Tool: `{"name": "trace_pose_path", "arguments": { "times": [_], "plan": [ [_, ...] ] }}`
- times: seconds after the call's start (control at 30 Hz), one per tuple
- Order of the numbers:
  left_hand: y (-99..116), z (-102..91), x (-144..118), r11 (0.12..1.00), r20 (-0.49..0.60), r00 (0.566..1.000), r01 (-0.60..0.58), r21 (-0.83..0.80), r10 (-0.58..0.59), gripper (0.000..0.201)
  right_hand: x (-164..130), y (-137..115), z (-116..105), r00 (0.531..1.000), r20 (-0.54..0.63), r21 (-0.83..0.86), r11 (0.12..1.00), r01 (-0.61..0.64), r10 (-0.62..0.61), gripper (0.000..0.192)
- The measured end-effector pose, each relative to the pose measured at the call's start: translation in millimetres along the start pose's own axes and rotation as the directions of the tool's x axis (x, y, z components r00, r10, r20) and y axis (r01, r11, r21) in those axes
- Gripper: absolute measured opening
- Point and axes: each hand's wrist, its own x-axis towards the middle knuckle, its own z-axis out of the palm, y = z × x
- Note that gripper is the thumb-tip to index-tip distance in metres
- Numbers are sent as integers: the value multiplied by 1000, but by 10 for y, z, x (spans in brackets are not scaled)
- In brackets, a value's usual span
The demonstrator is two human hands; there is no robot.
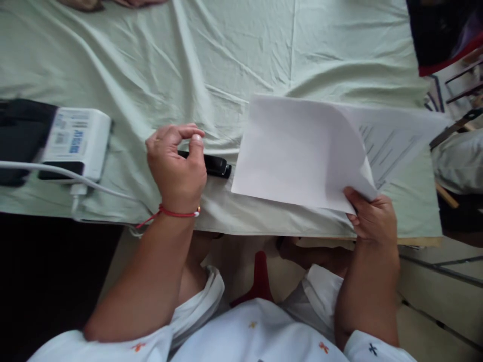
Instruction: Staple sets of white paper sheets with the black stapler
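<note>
In my right hand (pixel 373 216) are sheets of paper (pixel 290 151), pinched at their near right corner between thumb and fingers. The top sheet's visible face is blank and its right side curls up; printed lines show on a sheet (pixel 394 146) behind it. My left hand (pixel 179 166), with a red string on the wrist, is closed, fingers curled and thumb tip near the index finger; nothing shows between them. Under it is a black elongated object (pixel 216 165), perhaps a stapler, partly hidden by the thumb.
A pale green cloth (pixel 234 45) covers the table. On the left are a white box-shaped device (pixel 94 141) with a label, a white cable (pixel 109 188) and a dark object (pixel 22 136). Dark fabric (pixel 441 30) lies at the far right. My legs are below the table edge.
</note>
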Motion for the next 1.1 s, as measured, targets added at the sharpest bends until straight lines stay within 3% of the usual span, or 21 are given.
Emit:
{"name": "trace_pose_path", "arguments": {
  "times": [0.1, 0.27, 0.73, 0.87, 1.0, 1.1],
  "plan": [
    [-65, 34, 22, 996, -32, 998, -50, 79, 53, 14, -4, 27, 50, 998, 49, 4, 1000, 30, -30, 53],
    [-119, 39, 7, 996, 140, 989, 36, 83, -48, 13, -48, -1, 187, 997, 71, -3, 1000, 3, -3, 49],
    [-109, -26, -4, 995, 242, 966, 79, 64, -93, 13, -16, 24, 294, 1000, 27, 15, 1000, -1, 1, 52],
    [4, -90, 11, 987, 320, 939, 83, 139, -124, 5, -15, 26, 308, 1000, 17, 14, 1000, -8, 8, 48],
    [76, -144, 21, 979, 402, 904, 72, 190, -144, 11, -34, 4, 326, 1000, 3, 9, 1000, -19, 19, 45],
    [17, -138, 2, 977, 435, 891, 41, 210, -131, 21, -40, -15, 339, 1000, 11, 22, 1000, -11, 10, 47]
  ]
}}
